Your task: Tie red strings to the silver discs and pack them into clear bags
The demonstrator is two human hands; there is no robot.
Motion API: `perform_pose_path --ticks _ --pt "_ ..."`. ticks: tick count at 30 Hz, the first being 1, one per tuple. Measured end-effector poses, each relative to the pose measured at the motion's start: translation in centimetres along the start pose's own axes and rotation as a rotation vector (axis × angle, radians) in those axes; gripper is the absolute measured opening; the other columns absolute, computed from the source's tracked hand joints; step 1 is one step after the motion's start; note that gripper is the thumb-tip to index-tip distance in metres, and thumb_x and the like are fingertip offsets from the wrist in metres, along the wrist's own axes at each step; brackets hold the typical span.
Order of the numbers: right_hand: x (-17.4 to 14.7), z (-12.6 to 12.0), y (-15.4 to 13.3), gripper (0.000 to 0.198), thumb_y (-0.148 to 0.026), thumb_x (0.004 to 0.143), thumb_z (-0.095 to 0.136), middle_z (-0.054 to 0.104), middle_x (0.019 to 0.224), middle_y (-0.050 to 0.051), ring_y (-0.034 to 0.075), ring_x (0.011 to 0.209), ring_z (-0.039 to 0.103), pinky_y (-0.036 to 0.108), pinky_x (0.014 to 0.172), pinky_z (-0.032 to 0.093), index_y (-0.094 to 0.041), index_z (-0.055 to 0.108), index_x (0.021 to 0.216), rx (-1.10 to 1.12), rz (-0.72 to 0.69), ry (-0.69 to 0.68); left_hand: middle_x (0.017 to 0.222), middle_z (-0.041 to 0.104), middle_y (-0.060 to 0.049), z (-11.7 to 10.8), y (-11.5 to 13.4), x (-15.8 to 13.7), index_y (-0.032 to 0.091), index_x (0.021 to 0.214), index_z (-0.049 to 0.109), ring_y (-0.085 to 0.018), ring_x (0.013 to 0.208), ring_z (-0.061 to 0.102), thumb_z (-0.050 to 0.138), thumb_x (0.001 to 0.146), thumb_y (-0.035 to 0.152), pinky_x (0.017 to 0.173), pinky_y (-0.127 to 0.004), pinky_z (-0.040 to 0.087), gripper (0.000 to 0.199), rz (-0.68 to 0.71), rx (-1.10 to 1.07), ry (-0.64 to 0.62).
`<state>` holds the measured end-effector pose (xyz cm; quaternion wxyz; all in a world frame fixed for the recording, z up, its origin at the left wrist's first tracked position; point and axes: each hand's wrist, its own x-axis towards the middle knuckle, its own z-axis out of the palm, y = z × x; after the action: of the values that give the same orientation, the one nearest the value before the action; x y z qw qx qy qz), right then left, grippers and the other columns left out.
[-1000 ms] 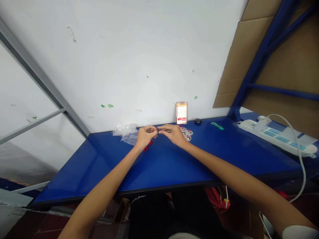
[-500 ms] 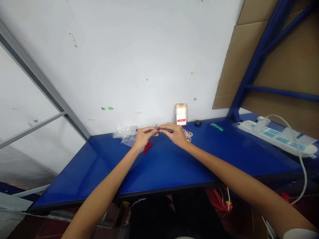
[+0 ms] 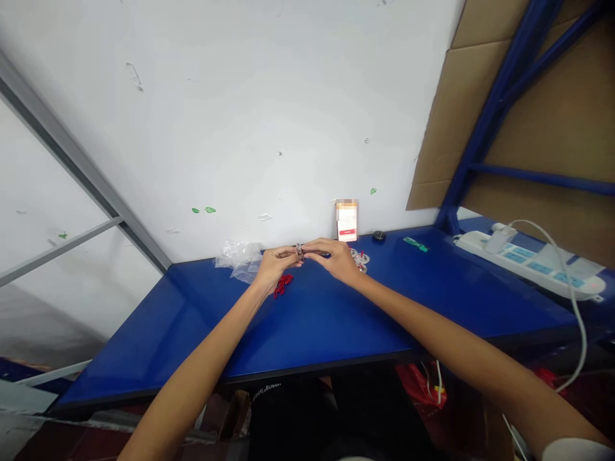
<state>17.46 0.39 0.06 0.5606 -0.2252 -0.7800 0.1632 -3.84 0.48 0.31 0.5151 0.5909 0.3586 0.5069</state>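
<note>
My left hand (image 3: 276, 264) is closed, its thumb and fingers pinching a small round metallic-looking disc (image 3: 300, 251) held above the table. From the other side, my right hand (image 3: 335, 256) also pinches the disc with thumb and forefinger. The disc's detail is too small to make out. Red cords (image 3: 283, 284) lie in a small heap below my left hand. Just beyond my right hand rest several round silvery discs with red bits (image 3: 361, 260), partly hidden by that hand.
Clear plastic bags (image 3: 237, 256) lie left of my hands on the blue table (image 3: 317, 326). A lit phone (image 3: 347, 221) leans against the wall. A black round object (image 3: 379, 236), a green item (image 3: 416, 244) and a white power strip (image 3: 528, 266) with a cable are to the right.
The disc has turned slightly between my fingertips. Both hands stay pinched together in nearly the same place; the whole view has shifted a little.
</note>
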Motion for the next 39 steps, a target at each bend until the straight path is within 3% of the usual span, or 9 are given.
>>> perform_pose_path --ticks 7,12,20,24,30,39 --pt "0.1 -0.2 0.2 0.019 -0.032 0.099 0.073 0.081 0.112 0.006 0.023 0.101 0.077 0.038 0.092 0.064 -0.03 0.084 0.115 -0.018 0.022 -0.025 0.094 0.081 -0.009 -0.3 0.6 -0.1 0.016 0.095 0.085 -0.022 0.082 0.074 0.09 0.078 0.041 0.084 -0.038 0.062 0.032 0.039 0.1 -0.036" --pt "-0.1 0.0 0.5 0.02 -0.031 0.098 0.074 0.081 0.115 0.006 0.023 0.102 0.078 0.037 0.09 0.065 -0.029 0.084 0.115 0.027 0.096 -0.036 0.087 0.08 -0.009 0.2 0.6 -0.2 0.015 0.092 0.084 -0.023 0.078 0.074 0.088 0.078 0.043 0.08 -0.038 0.062 0.031 0.081 0.161 0.039" --pt "-0.5 0.3 0.6 0.019 -0.031 0.097 0.076 0.081 0.114 0.006 0.024 0.102 0.078 0.038 0.094 0.064 -0.029 0.085 0.114 0.002 0.097 -0.011 0.087 0.079 -0.009 0.8 0.4 -0.4 0.015 0.088 0.083 -0.022 0.079 0.073 0.088 0.077 0.039 0.082 -0.037 0.062 0.026 0.038 0.111 0.072" --pt "-0.5 0.4 0.3 0.021 -0.035 0.096 0.077 0.079 0.115 0.006 0.024 0.105 0.077 0.039 0.097 0.064 -0.031 0.084 0.116 0.094 0.112 -0.02 0.087 0.079 -0.007 0.7 0.1 -0.3 0.016 0.083 0.082 -0.021 0.082 0.073 0.09 0.073 0.036 0.081 -0.036 0.063 0.023 0.043 0.093 0.079" --pt "-0.5 0.7 0.2 0.031 -0.044 0.091 0.082 0.075 0.115 0.007 0.024 0.104 0.077 0.04 0.095 0.067 -0.028 0.082 0.117 0.227 0.229 0.005 0.094 0.08 -0.009 0.6 -0.1 -0.2 0.017 0.093 0.085 -0.024 0.09 0.074 0.091 0.073 0.041 0.087 -0.038 0.063 0.031 0.026 0.058 0.048" --pt "-0.5 0.8 0.6 0.031 -0.045 0.09 0.083 0.073 0.115 0.007 0.022 0.101 0.075 0.041 0.095 0.068 -0.028 0.083 0.116 0.246 0.184 -0.001 0.093 0.081 -0.01 0.5 0.1 -0.1 0.016 0.094 0.085 -0.023 0.085 0.074 0.096 0.067 0.044 0.086 -0.038 0.062 0.041 -0.041 0.052 0.061"
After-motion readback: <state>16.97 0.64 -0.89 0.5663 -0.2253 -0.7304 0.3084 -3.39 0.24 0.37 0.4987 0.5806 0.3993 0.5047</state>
